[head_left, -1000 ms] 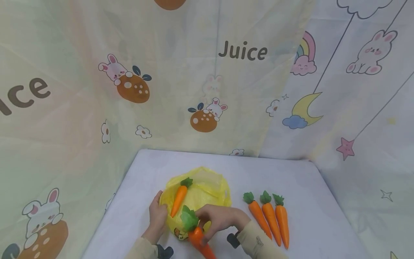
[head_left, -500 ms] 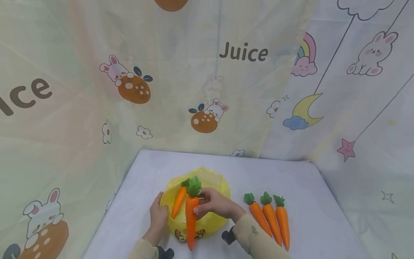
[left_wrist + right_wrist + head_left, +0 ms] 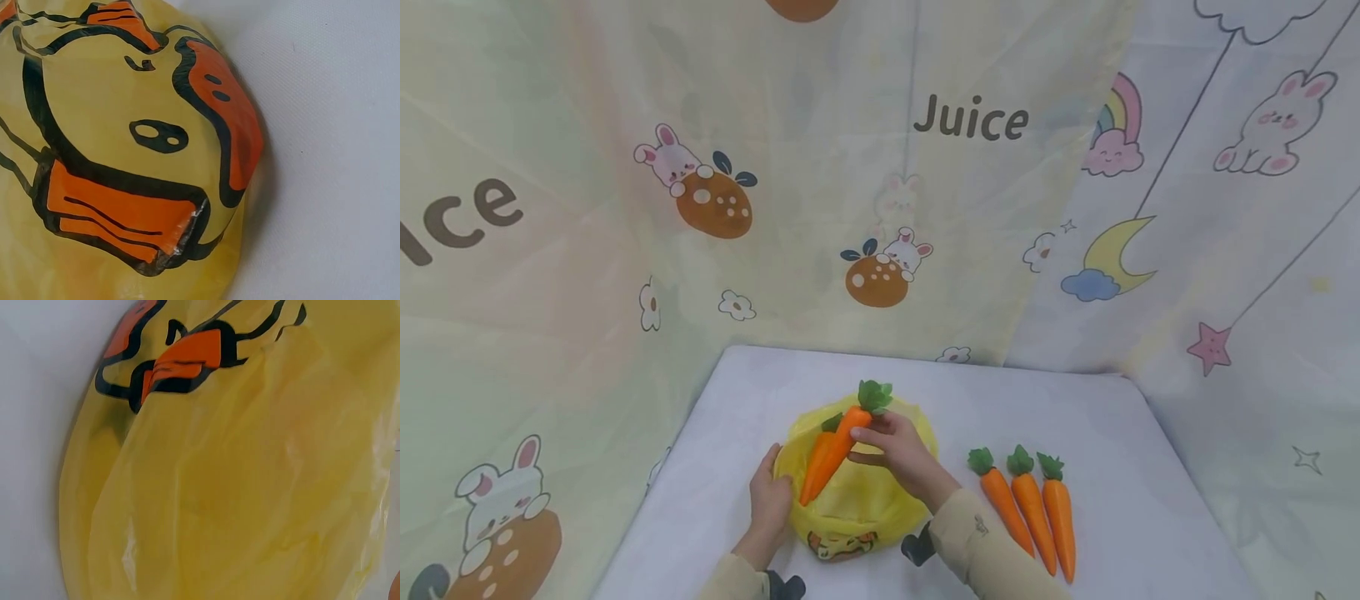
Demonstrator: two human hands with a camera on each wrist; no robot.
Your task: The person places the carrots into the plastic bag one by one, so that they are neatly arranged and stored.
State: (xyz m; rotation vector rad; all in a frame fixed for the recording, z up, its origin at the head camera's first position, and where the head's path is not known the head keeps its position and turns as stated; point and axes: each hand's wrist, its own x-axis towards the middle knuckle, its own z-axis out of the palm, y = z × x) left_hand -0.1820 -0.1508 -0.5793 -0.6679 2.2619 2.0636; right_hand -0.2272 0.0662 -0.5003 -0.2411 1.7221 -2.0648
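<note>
A yellow plastic bag (image 3: 868, 504) lies with its mouth spread wide on the white table. My left hand (image 3: 770, 504) grips its left rim. My right hand (image 3: 901, 450) pinches an orange carrot (image 3: 842, 442) with a green leafy top, tilted over the bag's mouth, tip toward the lower left. Behind it, a second carrot (image 3: 817, 448) inside the bag is partly hidden. The left wrist view shows the bag's printed cartoon face (image 3: 106, 94). In the right wrist view the bag's side (image 3: 237, 506) fills most of the picture, and the held carrot cannot be seen.
Right of the bag, three more carrots (image 3: 1027, 508) lie side by side on the white table (image 3: 1120, 467), leafy tops pointing away. Fabric curtains (image 3: 775, 167) with cartoon prints hang around the table's back and sides.
My right hand has brought the carrot up and away from the front edge, over the bag's opening, turning its tip to the lower left. My left hand keeps its hold on the rim.
</note>
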